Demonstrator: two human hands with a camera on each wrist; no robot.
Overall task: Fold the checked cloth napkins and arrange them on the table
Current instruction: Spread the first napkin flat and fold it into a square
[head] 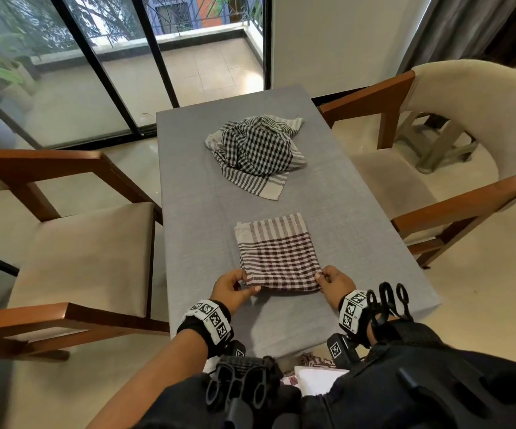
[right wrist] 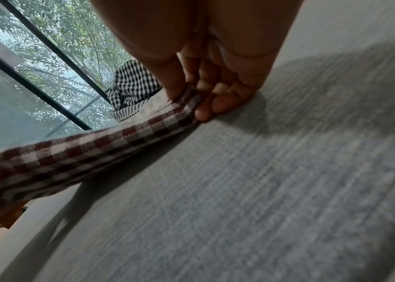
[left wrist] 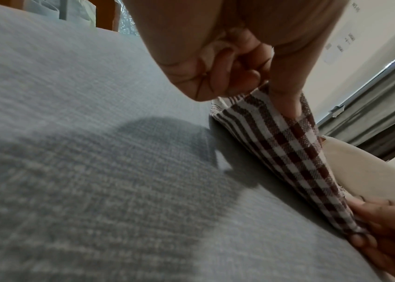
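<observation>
A folded maroon-and-white checked napkin [head: 276, 252] lies on the grey table [head: 194, 212] near its front. My left hand [head: 244, 284] pinches its near left corner and my right hand [head: 323, 278] pinches its near right corner. The near edge is lifted a little off the cloth, as the left wrist view shows the maroon napkin [left wrist: 295, 152] and the right wrist view the maroon napkin [right wrist: 109, 145]. A crumpled black-and-white checked napkin [head: 256, 150] lies unfolded farther back on the table, also seen as the black napkin [right wrist: 131, 87] in the right wrist view.
Wooden chairs with cream seats flank the table, a left chair [head: 64, 230] and a right chair [head: 436, 150]. Sliding glass doors [head: 95, 72] stand behind the table's far end. White papers [head: 315, 379] lie in my lap below the table's near edge.
</observation>
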